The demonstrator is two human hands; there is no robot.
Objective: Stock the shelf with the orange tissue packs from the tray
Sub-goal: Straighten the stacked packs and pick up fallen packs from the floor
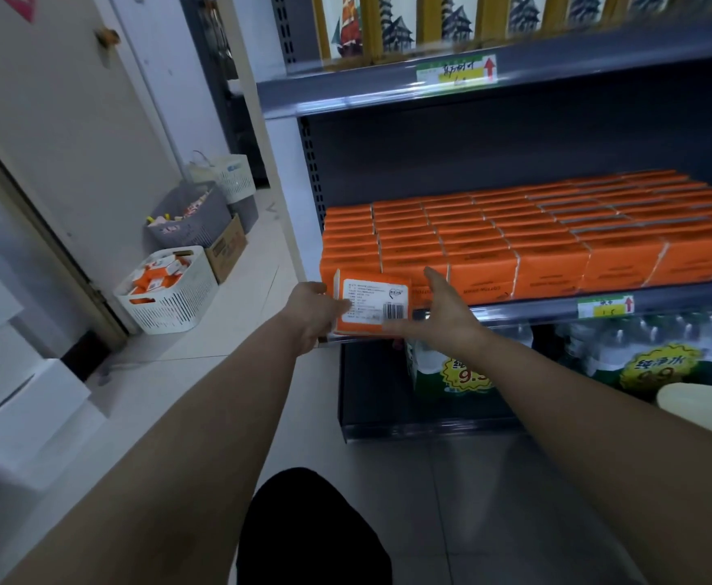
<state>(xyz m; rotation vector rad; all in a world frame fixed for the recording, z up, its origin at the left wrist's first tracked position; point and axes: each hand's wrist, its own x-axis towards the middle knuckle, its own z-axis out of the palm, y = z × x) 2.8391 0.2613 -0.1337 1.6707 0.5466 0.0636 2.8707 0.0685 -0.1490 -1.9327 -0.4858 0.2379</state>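
Your left hand [316,308] had the orange tissue pack [373,304] by its left end, fingers curled round the edge. Your right hand [442,310] was spread wide with straight fingers at the pack's right end and the thumb lying along its lower corner. It was steadying the pack rather than gripping it.

The pack sat at the front left corner of the middle shelf [535,308], just in front of the stocked orange row [514,242] and about level with the shelf lip. The white slotted tray [168,289] stood well apart on the floor to your left, with more packs inside.

The pack looked light and soft — film-wrapped tissue that gives under pressure, with a slick wrapper. A hold across the two short ends, as you had, seemed right, because squeezing the broad faces would dent it and loose fingertips could slip on the film.

Its white label with the barcode faced back at you, so the plain orange side pointed into the shelf. The face read as nearly square, so judge this loosely — its longer side seemed to run along the shelf front, tipped slightly down to the left.
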